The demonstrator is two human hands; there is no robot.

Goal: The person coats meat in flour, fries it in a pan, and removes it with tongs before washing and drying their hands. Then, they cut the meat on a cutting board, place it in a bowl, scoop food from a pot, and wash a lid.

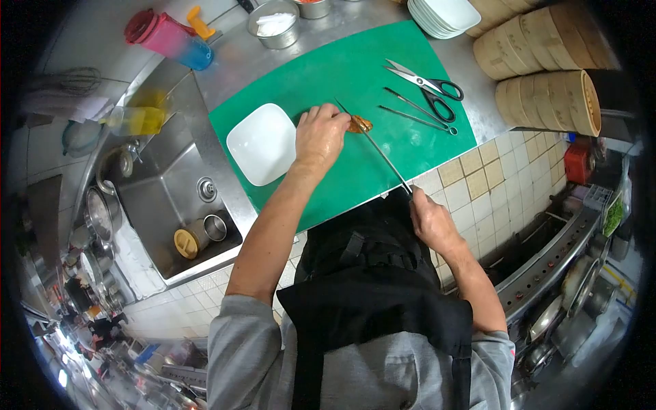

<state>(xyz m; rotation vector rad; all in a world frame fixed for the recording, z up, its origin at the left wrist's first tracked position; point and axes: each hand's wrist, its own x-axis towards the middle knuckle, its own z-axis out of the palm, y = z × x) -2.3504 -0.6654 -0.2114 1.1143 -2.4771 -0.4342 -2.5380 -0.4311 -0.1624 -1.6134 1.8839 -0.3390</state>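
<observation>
My right hand (434, 222) is wrapped round the handle of a long thin knife (384, 154), its blade slanting up and left across the green cutting board (273, 82). Under the blade, near its tip, lies a glossy brown piece of food (360, 124); its exact kind I cannot make out. My left hand (320, 135) is closed, fingertips curled against the left side of that piece. Just left of this hand sits a white square dish (260, 145). Black-handled scissors (427, 87) and metal tongs (418, 111) rest on the board's right side.
A steel sink (164, 184) is at the left, with containers in it. Bamboo steamers (547, 102) and white plates (444, 17) stand at the upper right. Metal bowls (275, 27) and a pink-blue bottle (171, 41) line the back. A stove (547, 253) is at the right.
</observation>
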